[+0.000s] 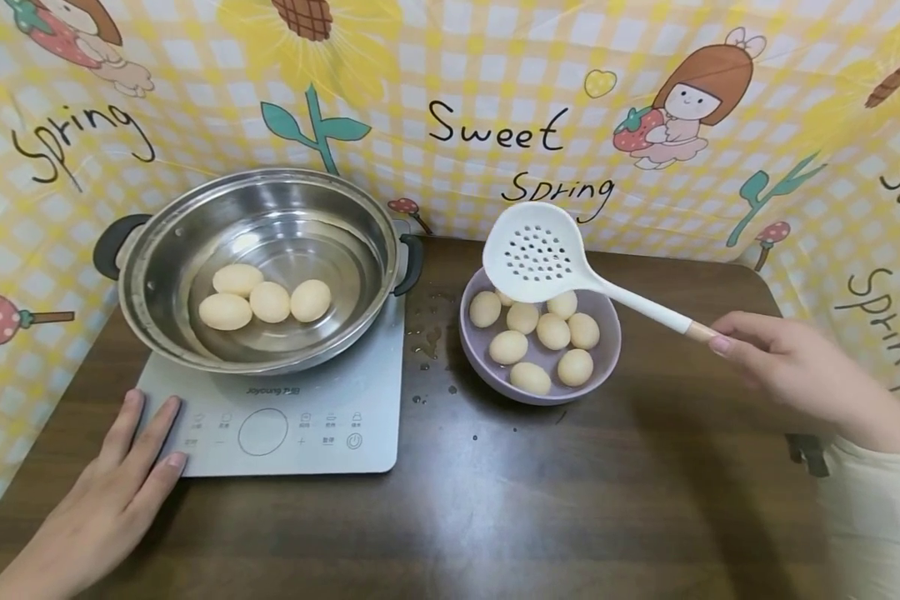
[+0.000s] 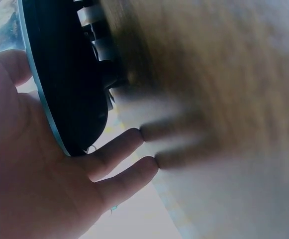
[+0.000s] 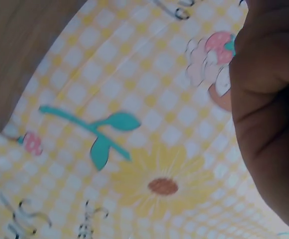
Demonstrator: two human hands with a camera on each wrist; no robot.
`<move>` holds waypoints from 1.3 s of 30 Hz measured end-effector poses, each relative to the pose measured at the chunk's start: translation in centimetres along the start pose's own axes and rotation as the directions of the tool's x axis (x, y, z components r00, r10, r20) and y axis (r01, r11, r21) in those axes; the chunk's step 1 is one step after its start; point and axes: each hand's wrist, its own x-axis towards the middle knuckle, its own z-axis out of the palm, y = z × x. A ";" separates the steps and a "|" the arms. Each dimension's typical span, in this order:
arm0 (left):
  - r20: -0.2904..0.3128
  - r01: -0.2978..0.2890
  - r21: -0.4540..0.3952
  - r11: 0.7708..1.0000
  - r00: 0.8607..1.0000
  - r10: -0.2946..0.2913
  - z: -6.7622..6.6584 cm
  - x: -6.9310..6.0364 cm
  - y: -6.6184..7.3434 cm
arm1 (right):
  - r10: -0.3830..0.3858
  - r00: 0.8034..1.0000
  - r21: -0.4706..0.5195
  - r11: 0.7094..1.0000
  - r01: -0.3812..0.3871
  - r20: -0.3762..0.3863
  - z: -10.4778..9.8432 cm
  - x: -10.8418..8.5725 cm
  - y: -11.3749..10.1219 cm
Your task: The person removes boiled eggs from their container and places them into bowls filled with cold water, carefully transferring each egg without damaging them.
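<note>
In the head view my right hand [image 1: 802, 367] grips the wooden end of a white slotted spoon [image 1: 537, 252]. The spoon's perforated head holds nothing and hangs above the far side of a purple bowl [image 1: 482, 375], hiding part of it. Several pale eggs [image 1: 552, 332] lie in that bowl. My left hand [image 1: 112, 492] rests at the front left corner of a white induction cooker [image 1: 375, 383], its fingers extended. On the cooker stands a steel pot [image 1: 167, 283] with several eggs [image 1: 270, 302] grouped inside. Curled right-hand fingers [image 3: 268, 109] show in the right wrist view.
A brown wooden table [image 1: 495, 517] carries everything. Water drops [image 1: 427, 340] lie between pot and bowl. Black handles [image 1: 410, 265] stick out from the pot's sides. A yellow checked cloth [image 1: 450, 50] hangs behind the table and along its sides.
</note>
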 end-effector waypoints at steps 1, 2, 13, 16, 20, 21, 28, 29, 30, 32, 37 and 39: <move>-0.003 -0.003 0.002 1.000 1.000 0.003 0.0 0.0 0.1 | -0.018 1.000 0.015 1.000 0.018 0.005 0.1 0.2 -0.4; -0.005 -0.006 0.003 1.000 1.000 0.006 0.0 0.0 0.1 | -0.034 0.999 0.015 0.999 0.034 0.007 0.2 0.4 -0.8; -0.011 0.001 0.015 1.000 1.000 -0.001 -0.1 -0.3 -0.1 | -0.396 0.911 -0.134 0.915 0.381 -0.115 2.5 5.0 -8.3; -0.011 -0.001 0.006 1.000 1.000 0.001 -0.1 -0.3 -0.1 | -0.503 0.852 -0.168 0.861 0.480 -0.146 3.5 6.4 -10.4; -0.012 -0.006 -0.008 1.000 1.000 0.006 -0.3 -0.3 0.1 | -0.628 0.755 -0.216 0.776 0.592 -0.187 5.0 8.2 -12.7; -0.010 -0.006 -0.009 1.000 1.000 0.006 -0.3 -0.3 0.1 | -0.644 0.740 -0.224 0.763 0.606 -0.191 5.3 8.5 -13.1; -0.027 -0.017 -0.017 1.000 1.000 0.017 -0.4 -0.2 0.4 | -0.708 0.682 -0.330 0.698 0.635 -0.185 6.3 10.4 -15.1; -0.027 -0.018 -0.017 1.000 0.999 0.018 -0.4 -0.2 0.4 | -0.714 0.675 -0.346 0.691 0.635 -0.186 6.5 10.6 -15.2; -0.027 -0.019 -0.019 1.000 0.999 0.018 -0.3 -0.2 0.4 | -0.719 0.669 -0.361 0.684 0.634 -0.187 6.6 10.8 -15.2; -0.034 -0.021 -0.017 1.000 0.999 0.021 -0.4 -0.2 0.5 | -0.724 0.663 -0.379 0.677 0.631 -0.189 6.7 11.1 -15.3; -0.053 -0.031 -0.020 0.999 0.998 0.030 -0.3 -0.3 0.5 | -0.735 0.650 -0.416 0.661 0.625 -0.191 6.8 11.5 -15.4; -0.055 -0.032 -0.022 0.999 0.998 0.031 -0.3 -0.4 0.5 | -0.743 0.644 -0.430 0.650 0.627 -0.185 6.8 11.6 -15.4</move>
